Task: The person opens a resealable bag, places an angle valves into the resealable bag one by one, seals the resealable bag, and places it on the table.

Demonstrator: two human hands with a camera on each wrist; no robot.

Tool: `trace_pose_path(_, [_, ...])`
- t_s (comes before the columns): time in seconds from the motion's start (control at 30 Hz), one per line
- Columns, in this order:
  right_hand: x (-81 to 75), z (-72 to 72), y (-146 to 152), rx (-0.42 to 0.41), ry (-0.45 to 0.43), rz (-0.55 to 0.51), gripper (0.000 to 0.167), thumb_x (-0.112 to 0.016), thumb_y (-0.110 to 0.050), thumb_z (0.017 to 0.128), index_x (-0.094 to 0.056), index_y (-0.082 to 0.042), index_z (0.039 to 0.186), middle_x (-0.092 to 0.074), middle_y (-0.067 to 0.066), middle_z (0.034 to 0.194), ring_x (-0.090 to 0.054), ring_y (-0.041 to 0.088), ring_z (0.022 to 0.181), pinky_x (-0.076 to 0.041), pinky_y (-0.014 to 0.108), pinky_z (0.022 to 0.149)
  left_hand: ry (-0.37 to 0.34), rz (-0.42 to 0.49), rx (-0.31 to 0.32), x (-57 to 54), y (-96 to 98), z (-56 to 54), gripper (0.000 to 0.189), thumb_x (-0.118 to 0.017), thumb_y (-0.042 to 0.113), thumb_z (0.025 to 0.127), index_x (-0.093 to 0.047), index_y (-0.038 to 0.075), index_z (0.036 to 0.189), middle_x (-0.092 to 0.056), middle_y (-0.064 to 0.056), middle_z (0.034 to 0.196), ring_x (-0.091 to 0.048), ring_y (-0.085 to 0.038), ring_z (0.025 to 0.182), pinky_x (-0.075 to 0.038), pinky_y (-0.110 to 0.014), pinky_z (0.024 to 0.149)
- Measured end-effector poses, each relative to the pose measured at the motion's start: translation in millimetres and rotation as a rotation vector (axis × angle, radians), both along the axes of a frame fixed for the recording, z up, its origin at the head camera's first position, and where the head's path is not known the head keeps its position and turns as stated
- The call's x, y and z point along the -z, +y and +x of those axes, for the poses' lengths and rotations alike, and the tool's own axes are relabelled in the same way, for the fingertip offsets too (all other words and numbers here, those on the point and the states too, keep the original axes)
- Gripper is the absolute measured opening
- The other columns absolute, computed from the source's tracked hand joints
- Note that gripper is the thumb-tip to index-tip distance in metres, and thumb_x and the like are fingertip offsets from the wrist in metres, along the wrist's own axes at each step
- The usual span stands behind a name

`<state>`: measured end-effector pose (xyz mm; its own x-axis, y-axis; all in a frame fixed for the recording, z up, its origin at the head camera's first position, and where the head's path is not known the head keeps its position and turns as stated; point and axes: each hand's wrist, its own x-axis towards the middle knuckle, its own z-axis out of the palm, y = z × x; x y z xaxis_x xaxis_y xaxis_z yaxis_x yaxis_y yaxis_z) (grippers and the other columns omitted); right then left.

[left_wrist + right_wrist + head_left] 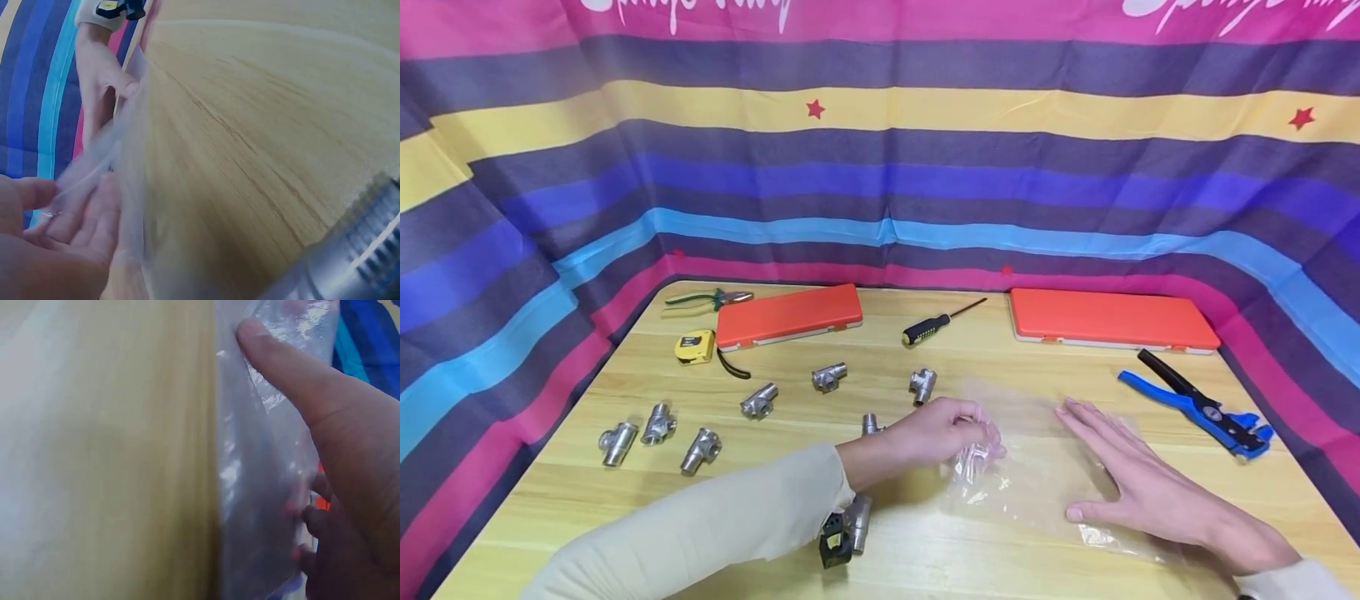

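Observation:
A clear plastic bag [1030, 492] lies at the right of the table's middle. My left hand [928, 433] pinches its left end, thumb against curled fingers; the left wrist view shows the film [131, 187] between them. My right hand [1157, 492] is spread over the bag's right part with straight fingers. In the right wrist view the thumb [287, 369] lies against the crinkled film. Metal tee pipe fittings are near the left hand: one [922, 386] just behind it, one [871, 423] partly hidden by it, and one [861, 525] beside the left wrist camera.
Several more tee fittings [701, 451] are scattered at the left. Along the back lie pliers [715, 298], a yellow tape measure [694, 346], two red cases [790, 317] [1112, 318] and a screwdriver [940, 323]. Blue-and-black wire strippers [1206, 408] rest at the right. Striped cloth [887, 192] surrounds the table.

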<state>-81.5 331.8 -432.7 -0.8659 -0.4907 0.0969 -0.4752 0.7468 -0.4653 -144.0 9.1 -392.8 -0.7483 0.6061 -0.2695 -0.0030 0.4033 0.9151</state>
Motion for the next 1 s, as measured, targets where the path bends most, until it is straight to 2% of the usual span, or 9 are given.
trace_pose_path(0.07, [3.3,-1.0,4,-0.019,0.062,0.039,0.114,-0.09,-0.049,0.088,-0.024,-0.019,0.175,-0.028,0.017,0.179,-0.009,0.013,0.17,0.011,0.012,0.128,-0.033,0.078,0.004,-0.4,-2.0,-1.9,0.017,-0.066,0.029,0.109,-0.077,0.016,0.109,-0.082,0.004,0.113,-0.076,-0.011,0.1,-0.06,-0.035,0.099])
trace_pose_path(0.2, [4.4,-2.6,6,-0.024,0.105,0.071,0.109,-0.089,-0.049,0.09,-0.027,-0.019,0.174,-0.032,0.014,0.178,-0.005,-0.006,0.166,0.007,0.008,0.127,-0.11,0.225,0.019,-1.8,-4.1,-3.5,0.02,-0.067,0.025,0.109,-0.076,0.008,0.114,-0.084,-0.007,0.114,-0.083,-0.019,0.097,-0.063,-0.032,0.094])
trace_pose_path(0.3, [2.6,-2.6,9,0.001,0.088,0.085,0.099,-0.086,-0.048,0.093,-0.032,-0.024,0.173,-0.035,0.011,0.177,-0.006,-0.01,0.164,0.005,0.006,0.126,-0.109,0.228,-0.015,-3.4,-4.6,-3.4,0.022,-0.069,0.027,0.108,-0.077,0.01,0.119,-0.085,-0.004,0.11,-0.082,-0.017,0.088,-0.065,-0.031,0.083])
trace_pose_path(0.5, [-1.7,-5.2,17,0.03,0.065,0.11,0.096,-0.085,-0.051,0.093,-0.036,-0.026,0.171,-0.04,0.011,0.175,-0.01,-0.01,0.163,0.003,0.002,0.123,-0.112,0.2,-0.134,-4.8,-4.5,-1.5,0.033,-0.071,0.03,0.107,-0.074,0.015,0.137,-0.085,-0.001,0.105,-0.08,-0.014,0.076,-0.065,-0.031,0.067])
trace_pose_path(0.6, [-6.9,-5.2,14,0.059,0.042,0.096,0.095,-0.085,-0.05,0.093,-0.036,-0.025,0.171,-0.04,0.014,0.174,-0.02,0.011,0.168,0.003,0.001,0.121,-0.149,0.225,-0.163,-4.0,-4.3,1.0,0.039,-0.069,0.025,0.109,-0.067,0.017,0.147,-0.085,-0.005,0.105,-0.082,-0.021,0.076,-0.066,-0.035,0.064])
trace_pose_path(0.7, [-16.4,-5.0,-2,0.116,0.0,0.026,0.087,-0.082,-0.047,0.097,-0.039,-0.027,0.17,-0.041,0.015,0.173,-0.032,0.037,0.163,-0.01,0.037,0.139,-0.189,0.25,-0.16,-2.9,-3.6,3.3,0.045,-0.067,0.022,0.11,-0.059,0.021,0.154,-0.085,-0.007,0.104,-0.083,-0.027,0.078,-0.067,-0.039,0.064])
trace_pose_path(0.77, [-21.2,-6.9,-18,0.137,0.001,-0.034,0.08,-0.081,-0.043,0.099,-0.042,-0.028,0.168,-0.043,0.015,0.172,-0.037,0.048,0.158,-0.017,0.067,0.133,-0.208,0.268,-0.142,-2.1,-2.8,4.4,0.047,-0.066,0.021,0.11,-0.056,0.021,0.156,-0.084,-0.008,0.106,-0.083,-0.03,0.08,-0.067,-0.041,0.066])
trace_pose_path(0.83, [-23.4,-10.0,-34,0.136,0.022,-0.077,0.078,-0.081,-0.042,0.099,-0.043,-0.029,0.167,-0.045,0.013,0.172,-0.038,0.049,0.158,-0.027,0.084,0.117,-0.219,0.288,-0.119,-1.6,-1.7,5.1,0.048,-0.065,0.021,0.111,-0.054,0.021,0.157,-0.084,-0.01,0.108,-0.083,-0.032,0.084,-0.067,-0.042,0.068])
trace_pose_path(1.0, [-14.8,-15.0,-57,0.104,0.096,-0.112,0.076,-0.085,-0.038,0.096,-0.051,-0.025,0.163,-0.052,0.012,0.167,-0.042,0.049,0.155,-0.023,0.063,0.133,-0.208,0.313,-0.097,-2.2,1.5,7.4,0.041,-0.065,0.018,0.11,-0.058,0.023,0.15,-0.084,-0.01,0.111,-0.083,-0.03,0.087,-0.068,-0.041,0.07])
